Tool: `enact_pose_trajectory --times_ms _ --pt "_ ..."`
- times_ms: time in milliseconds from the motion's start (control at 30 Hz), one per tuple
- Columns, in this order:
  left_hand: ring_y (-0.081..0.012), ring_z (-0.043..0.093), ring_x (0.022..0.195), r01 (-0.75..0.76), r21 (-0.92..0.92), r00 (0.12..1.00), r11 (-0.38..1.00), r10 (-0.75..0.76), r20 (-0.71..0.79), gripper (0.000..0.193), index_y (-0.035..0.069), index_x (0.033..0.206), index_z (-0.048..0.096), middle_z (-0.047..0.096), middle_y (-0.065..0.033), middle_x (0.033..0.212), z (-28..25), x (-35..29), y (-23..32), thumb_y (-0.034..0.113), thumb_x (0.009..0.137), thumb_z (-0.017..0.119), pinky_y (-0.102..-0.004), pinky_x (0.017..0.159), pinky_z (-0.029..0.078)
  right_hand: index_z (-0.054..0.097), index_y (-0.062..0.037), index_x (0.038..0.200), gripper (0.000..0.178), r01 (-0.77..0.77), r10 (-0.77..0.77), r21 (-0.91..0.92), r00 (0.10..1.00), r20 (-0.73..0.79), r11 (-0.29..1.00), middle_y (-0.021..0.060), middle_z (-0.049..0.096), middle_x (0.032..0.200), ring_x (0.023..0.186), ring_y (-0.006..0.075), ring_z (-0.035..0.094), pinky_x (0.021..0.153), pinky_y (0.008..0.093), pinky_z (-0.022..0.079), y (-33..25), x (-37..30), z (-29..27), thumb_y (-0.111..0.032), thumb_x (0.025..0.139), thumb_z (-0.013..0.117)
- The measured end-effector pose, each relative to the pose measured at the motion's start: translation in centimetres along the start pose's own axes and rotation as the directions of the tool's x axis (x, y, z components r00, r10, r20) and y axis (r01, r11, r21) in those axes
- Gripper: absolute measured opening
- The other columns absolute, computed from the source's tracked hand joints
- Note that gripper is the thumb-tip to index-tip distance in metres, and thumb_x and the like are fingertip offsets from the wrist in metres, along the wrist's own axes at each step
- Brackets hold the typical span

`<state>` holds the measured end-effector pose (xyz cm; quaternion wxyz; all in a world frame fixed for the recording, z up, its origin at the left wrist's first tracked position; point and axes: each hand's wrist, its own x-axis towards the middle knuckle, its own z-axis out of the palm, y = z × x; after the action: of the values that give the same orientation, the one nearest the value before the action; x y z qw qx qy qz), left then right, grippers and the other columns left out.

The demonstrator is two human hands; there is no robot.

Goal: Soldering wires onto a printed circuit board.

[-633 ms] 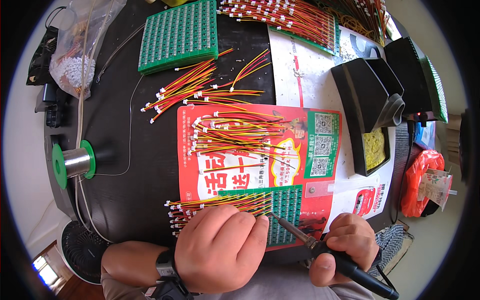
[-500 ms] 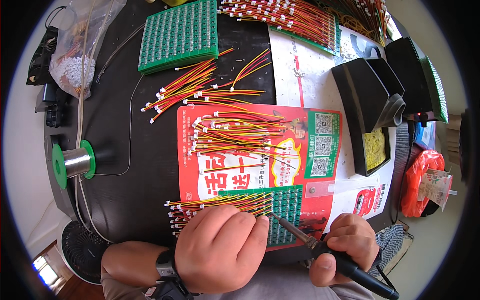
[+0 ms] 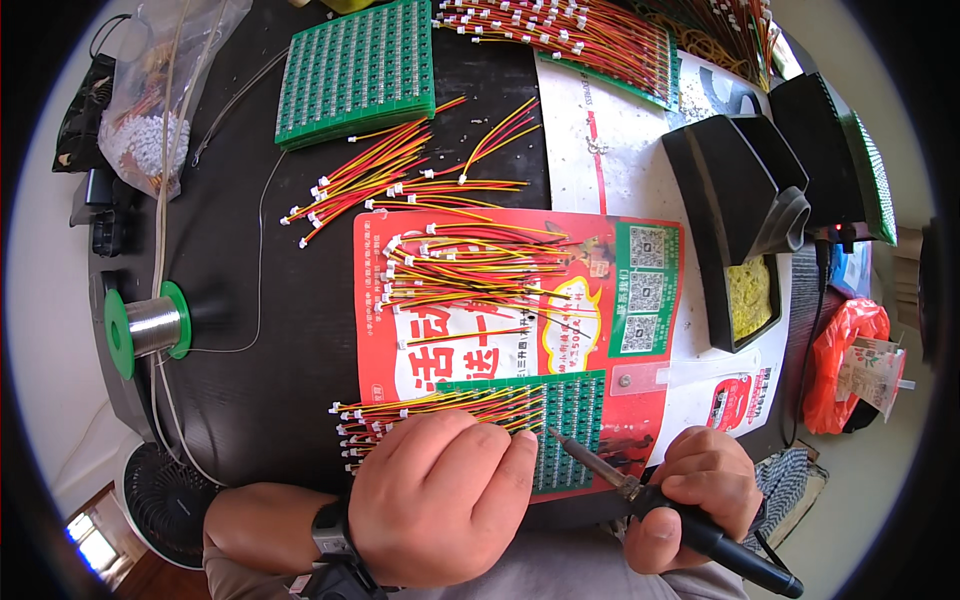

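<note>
Panel: green circuit board panel (image 3: 575, 430) lies on the counter (image 3: 260, 400), over the lower part of a red printed sheet (image 3: 375, 340).
Panel edges: right-hand rows exposed; lower left covered by the left hand; left part overlaid by wire leads (image 3: 480, 405) with white connectors pointing left.
Left hand: fingers curled, back upward, over the panel and leads; whether the fingertips grip a lead cannot be told.
Right hand (image 3: 705, 485): closed around the handle of a soldering iron (image 3: 715, 545).
Iron tip: over the panel, just right of the left hand (image 3: 445, 500); contact cannot be told.
Room above panel: a strip of sheet separates it from loose leads (image 3: 480, 265).
Room at left: dark counter surface runs between sheet and solder spool (image 3: 155, 325).
Limit at right: black iron stand (image 3: 715, 210) with yellow sponge (image 3: 750, 300), beyond the sheet's edge.
Sheet markings: large red characters on white, a yellow bubble, a green block with three square codes.
Paper markings: white paper (image 3: 575, 150) under the stand carries a red graphic and dark lettering.
</note>
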<state>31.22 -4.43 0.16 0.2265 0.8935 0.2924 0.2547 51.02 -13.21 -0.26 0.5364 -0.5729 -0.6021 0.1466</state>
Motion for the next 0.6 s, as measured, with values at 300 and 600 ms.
enact_pose_trajectory --times_ms 300,600 --pt "-0.024 0.059 0.063 -0.009 -0.016 1.0 1.0 0.009 0.006 0.026 -0.004 0.089 0.071 0.061 -0.008 0.078 -0.02 0.0 -0.23 -0.004 0.064 0.073 -0.0352 0.057 0.049 0.054 -0.0021 0.085 0.028 -0.007 0.007 0.004 0.997 0.081 1.0 0.0039 0.049 0.057 0.045 0.0135 0.045 0.043 0.0281 0.035 -0.06 0.48 -0.33 -0.025 0.085 0.07" --pt "-0.0236 0.06 0.063 0.012 -0.047 1.0 0.999 -0.011 0.017 0.027 -0.004 0.089 0.071 0.061 -0.0076 0.078 -0.09 0.06 -0.26 -0.005 0.063 0.072 -0.0346 0.058 0.049 0.054 -0.002 0.084 0.03 -0.005 0.005 0.0 0.998 0.064 1.0 0.0034 0.049 0.056 0.044 0.0138 0.044 0.041 0.0285 0.035 -0.05 0.41 -0.2 -0.026 0.085 0.071"
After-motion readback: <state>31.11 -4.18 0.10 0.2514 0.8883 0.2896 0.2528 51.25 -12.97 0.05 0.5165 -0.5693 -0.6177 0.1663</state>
